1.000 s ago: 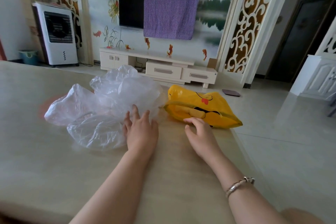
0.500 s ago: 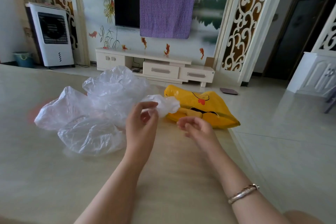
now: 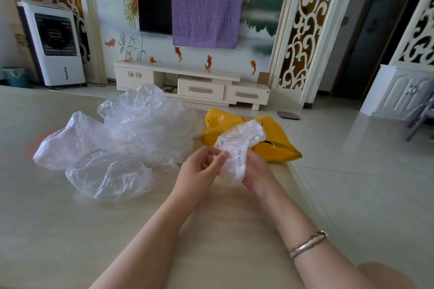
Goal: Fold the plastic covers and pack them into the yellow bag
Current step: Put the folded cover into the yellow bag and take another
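Note:
A small crumpled clear plastic cover [image 3: 237,150] is held above the beige table [image 3: 70,230], in front of the yellow bag [image 3: 274,148]. My left hand [image 3: 199,169] pinches its left edge. My right hand [image 3: 257,171] grips its right side, partly hidden behind the plastic. The yellow bag lies flat near the table's right edge, with a cartoon print on it. A heap of clear plastic covers [image 3: 122,141] lies on the table to the left of my hands.
The table's right edge [image 3: 305,185] runs close beside the bag, with shiny floor tiles beyond. A TV cabinet [image 3: 192,87], an air cooler [image 3: 54,44] and a white cupboard [image 3: 404,91] stand far back in the room.
My left hand lifted one small cover off the heap and brought it rightward. My right hand rose from the table and took hold of its other side.

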